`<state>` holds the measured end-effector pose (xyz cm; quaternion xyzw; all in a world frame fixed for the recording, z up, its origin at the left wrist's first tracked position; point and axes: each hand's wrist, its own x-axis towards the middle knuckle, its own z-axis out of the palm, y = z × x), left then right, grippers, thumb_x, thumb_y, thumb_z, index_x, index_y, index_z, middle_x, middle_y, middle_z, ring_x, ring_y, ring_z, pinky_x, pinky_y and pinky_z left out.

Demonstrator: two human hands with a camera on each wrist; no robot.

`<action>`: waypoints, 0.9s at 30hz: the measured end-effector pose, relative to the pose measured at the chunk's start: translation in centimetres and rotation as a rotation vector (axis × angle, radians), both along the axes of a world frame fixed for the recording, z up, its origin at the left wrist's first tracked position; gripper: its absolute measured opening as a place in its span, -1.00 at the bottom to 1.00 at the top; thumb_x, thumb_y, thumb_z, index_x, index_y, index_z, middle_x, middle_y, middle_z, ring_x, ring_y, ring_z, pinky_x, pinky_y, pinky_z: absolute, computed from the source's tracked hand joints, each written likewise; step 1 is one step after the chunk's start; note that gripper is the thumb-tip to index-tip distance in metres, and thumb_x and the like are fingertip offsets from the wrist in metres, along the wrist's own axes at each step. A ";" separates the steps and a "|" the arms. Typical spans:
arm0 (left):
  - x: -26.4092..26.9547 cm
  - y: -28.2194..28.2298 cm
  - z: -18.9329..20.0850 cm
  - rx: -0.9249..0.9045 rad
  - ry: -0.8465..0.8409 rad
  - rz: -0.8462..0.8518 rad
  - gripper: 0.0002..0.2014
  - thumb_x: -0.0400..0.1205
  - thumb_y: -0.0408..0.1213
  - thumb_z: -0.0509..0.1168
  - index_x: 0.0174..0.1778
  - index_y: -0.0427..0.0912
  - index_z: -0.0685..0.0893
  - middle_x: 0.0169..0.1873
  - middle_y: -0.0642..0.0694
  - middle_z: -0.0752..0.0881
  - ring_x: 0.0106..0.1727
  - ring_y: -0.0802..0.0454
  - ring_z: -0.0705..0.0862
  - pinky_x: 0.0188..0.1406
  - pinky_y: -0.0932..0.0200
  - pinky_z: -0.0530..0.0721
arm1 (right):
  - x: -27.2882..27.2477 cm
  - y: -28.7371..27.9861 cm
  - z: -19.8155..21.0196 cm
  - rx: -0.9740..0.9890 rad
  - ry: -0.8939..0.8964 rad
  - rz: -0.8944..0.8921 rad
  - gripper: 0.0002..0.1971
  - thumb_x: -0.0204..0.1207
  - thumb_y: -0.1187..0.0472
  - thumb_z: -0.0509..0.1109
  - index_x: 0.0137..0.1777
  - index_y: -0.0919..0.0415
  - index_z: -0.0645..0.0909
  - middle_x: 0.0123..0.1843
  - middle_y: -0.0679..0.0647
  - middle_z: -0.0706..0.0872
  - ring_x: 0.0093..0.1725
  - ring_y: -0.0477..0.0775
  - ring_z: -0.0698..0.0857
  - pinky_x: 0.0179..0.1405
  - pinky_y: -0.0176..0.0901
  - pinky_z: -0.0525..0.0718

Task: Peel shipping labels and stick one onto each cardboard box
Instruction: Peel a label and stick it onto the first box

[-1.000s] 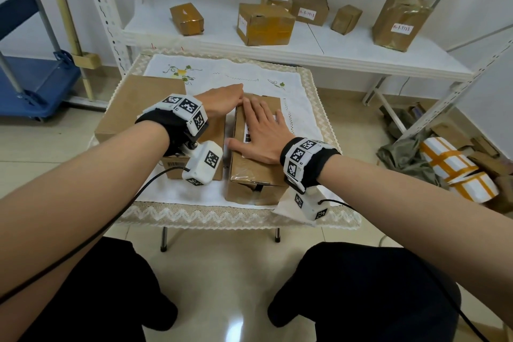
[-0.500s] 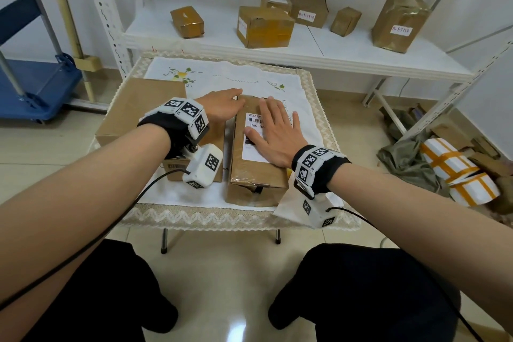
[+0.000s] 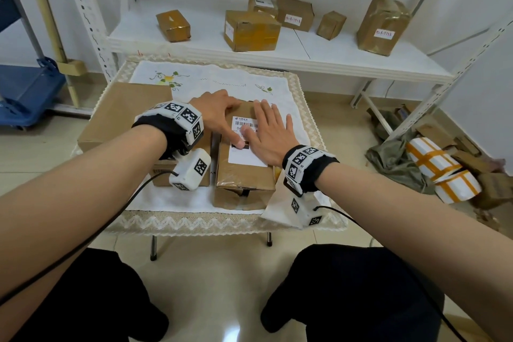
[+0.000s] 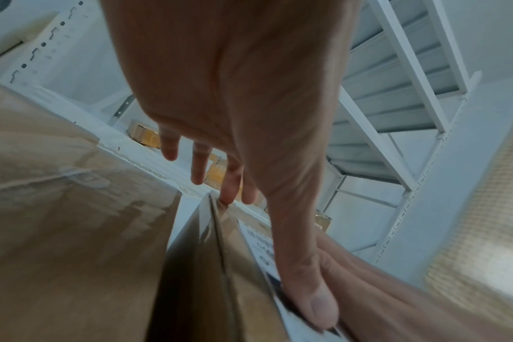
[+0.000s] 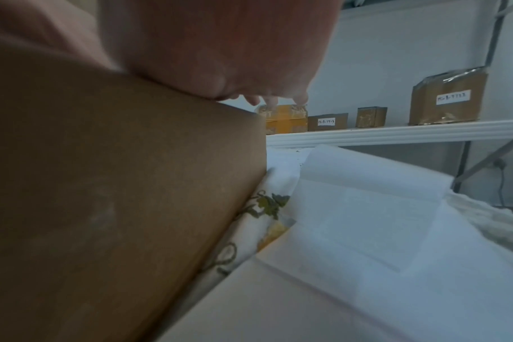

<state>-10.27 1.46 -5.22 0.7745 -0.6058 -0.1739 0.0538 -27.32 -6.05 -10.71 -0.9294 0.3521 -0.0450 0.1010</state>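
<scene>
A brown cardboard box [image 3: 244, 183] stands in the middle of the small table, with a white shipping label [image 3: 244, 157] stuck on its top. My right hand [image 3: 268, 130] lies flat on the label with straight fingers. My left hand [image 3: 219, 114] rests open on the box's far left corner, and its thumb [image 4: 311, 298] presses the label's left edge. A larger flat cardboard box [image 3: 119, 116] lies to the left, and a smaller one [image 3: 166, 175] sits under my left wrist. Beside the labelled box, the right wrist view shows white backing sheets [image 5: 366, 219].
The table wears a white embroidered cloth [image 3: 222, 80] with a lace border. A white shelf [image 3: 305, 50] behind it carries several taped boxes, some labelled. Loose cardboard and a striped parcel [image 3: 441, 169] litter the floor at right. A blue cart [image 3: 25, 89] stands at left.
My right hand slid toward me and to the right across the box top, uncovering the white label. My left thumb moved onto the label's left edge.
</scene>
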 end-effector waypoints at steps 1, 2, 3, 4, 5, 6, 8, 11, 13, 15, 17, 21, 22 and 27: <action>0.1 -0.2 -0.2 -0.013 -0.008 -0.004 0.19 0.10 0.39 0.57 0.64 0.06 0.31 0.39 -0.07 0.46 0.42 -0.15 0.46 0.42 -0.19 0.47 | 0.0 -0.1 -0.1 -0.003 -0.001 0.002 -0.25 0.71 -0.28 -0.14 0.77 0.08 -0.22 0.80 0.07 -0.20 0.77 0.17 -0.22 0.69 0.36 -0.27; 0.1 -0.3 -0.3 -0.027 -0.008 -0.004 0.18 0.12 0.37 0.59 0.65 0.06 0.29 0.40 -0.08 0.45 0.43 -0.17 0.45 0.44 -0.18 0.46 | 0.0 -0.2 -0.1 -0.007 -0.002 0.005 -0.25 0.70 -0.29 -0.14 0.77 0.08 -0.22 0.80 0.07 -0.20 0.77 0.18 -0.22 0.68 0.36 -0.27; 0.2 -0.4 -0.6 -0.047 0.001 0.002 0.15 0.16 0.32 0.60 0.66 0.06 0.29 0.40 -0.09 0.45 0.44 -0.17 0.44 0.44 -0.17 0.45 | 0.0 -0.3 -0.2 -0.011 -0.002 0.008 -0.24 0.70 -0.29 -0.14 0.77 0.07 -0.21 0.80 0.07 -0.20 0.77 0.18 -0.22 0.68 0.36 -0.27; 0.2 -0.5 -0.8 -0.069 0.017 0.010 0.11 0.19 0.27 0.61 0.65 0.06 0.30 0.38 -0.10 0.46 0.44 -0.17 0.44 0.44 -0.15 0.45 | 0.0 -0.3 -0.2 -0.011 -0.001 0.009 -0.24 0.70 -0.30 -0.14 0.77 0.07 -0.21 0.80 0.07 -0.20 0.77 0.18 -0.22 0.68 0.36 -0.27; 0.4 -0.7 -1.1 -0.092 0.035 0.019 0.07 0.22 0.24 0.62 0.64 0.06 0.33 0.36 -0.09 0.47 0.43 -0.17 0.45 0.43 -0.14 0.45 | 0.0 -0.4 -0.2 -0.010 -0.001 0.009 -0.24 0.70 -0.30 -0.14 0.77 0.07 -0.21 0.80 0.07 -0.20 0.77 0.18 -0.22 0.68 0.36 -0.27; 0.5 -0.7 -1.3 -0.117 0.053 0.027 0.03 0.24 0.22 0.62 0.63 0.07 0.36 0.34 -0.09 0.49 0.41 -0.17 0.46 0.42 -0.14 0.46 | 0.0 -0.4 -0.3 -0.009 -0.001 0.008 -0.24 0.70 -0.30 -0.14 0.77 0.06 -0.21 0.80 0.07 -0.20 0.77 0.19 -0.22 0.68 0.36 -0.27; 0.9 -0.8 -1.7 -0.165 0.092 0.033 -0.05 0.28 0.17 0.62 0.59 0.06 0.42 0.30 -0.08 0.53 0.40 -0.14 0.50 0.42 -0.13 0.47 | 0.0 -0.6 -0.3 -0.004 -0.005 0.004 -0.24 0.70 -0.30 -0.12 0.77 0.06 -0.20 0.80 0.08 -0.19 0.77 0.20 -0.21 0.68 0.38 -0.25; 1.3 -0.8 -2.1 -0.218 0.154 0.027 -0.19 0.38 0.04 0.60 0.55 -0.01 0.48 0.30 -0.11 0.59 0.39 -0.08 0.56 0.43 -0.04 0.46 | 0.1 -1.1 -0.2 0.010 -0.009 -0.019 -0.24 0.70 -0.31 -0.12 0.77 0.05 -0.20 0.80 0.10 -0.18 0.77 0.21 -0.20 0.68 0.38 -0.25; 1.3 -0.8 -2.2 -0.243 0.171 0.031 -0.27 0.45 -0.09 0.57 0.55 -0.04 0.49 0.33 -0.11 0.61 0.39 -0.06 0.58 0.42 0.02 0.45 | 0.2 -1.4 0.0 0.009 0.006 -0.041 -0.24 0.71 -0.30 -0.13 0.77 0.06 -0.22 0.80 0.11 -0.20 0.77 0.22 -0.21 0.68 0.38 -0.25; 1.5 -0.6 -2.2 -0.256 0.156 0.048 -0.37 0.55 -0.20 0.50 0.56 -0.02 0.48 0.36 -0.10 0.63 0.38 -0.06 0.58 0.41 0.03 0.46 | 0.3 -1.4 0.3 -0.011 0.018 -0.048 -0.25 0.72 -0.28 -0.14 0.77 0.08 -0.22 0.80 0.12 -0.20 0.77 0.23 -0.21 0.68 0.38 -0.24; 1.7 -0.4 -2.3 -0.263 0.157 0.069 -0.45 0.65 -0.31 0.36 0.58 0.01 0.46 0.39 -0.07 0.63 0.42 -0.06 0.56 0.43 0.08 0.45 | 0.6 -1.4 0.9 -0.024 0.002 -0.037 -0.24 0.72 -0.29 -0.13 0.77 0.10 -0.21 0.80 0.13 -0.20 0.77 0.24 -0.21 0.68 0.39 -0.23; 2.0 -0.1 -2.2 -0.235 0.205 0.103 -0.43 0.69 -0.52 0.13 0.62 0.01 0.42 0.45 -0.02 0.61 0.54 0.01 0.45 0.35 0.37 0.24 | 1.9 -1.1 1.7 -0.044 -0.014 0.015 -0.18 0.67 -0.37 -0.11 0.77 0.09 -0.21 0.80 0.13 -0.19 0.77 0.23 -0.20 0.68 0.39 -0.21; 2.1 0.0 -2.1 -0.227 0.201 0.100 -0.39 0.67 -0.55 0.11 0.63 0.02 0.40 0.47 -0.02 0.59 0.55 0.01 0.43 0.34 0.38 0.23 | 2.3 -0.9 1.5 -0.057 0.000 0.035 -0.17 0.67 -0.38 -0.11 0.77 0.09 -0.22 0.80 0.13 -0.20 0.77 0.24 -0.20 0.68 0.40 -0.21; 1.8 0.1 -2.3 -0.227 0.190 0.082 -0.32 0.62 -0.58 0.09 0.65 0.03 0.35 0.51 -0.02 0.55 0.59 -0.02 0.40 0.51 0.22 0.27 | 3.1 -1.5 0.4 -0.093 0.023 0.060 -0.17 0.66 -0.39 -0.12 0.77 0.06 -0.22 0.80 0.12 -0.20 0.77 0.25 -0.21 0.68 0.40 -0.21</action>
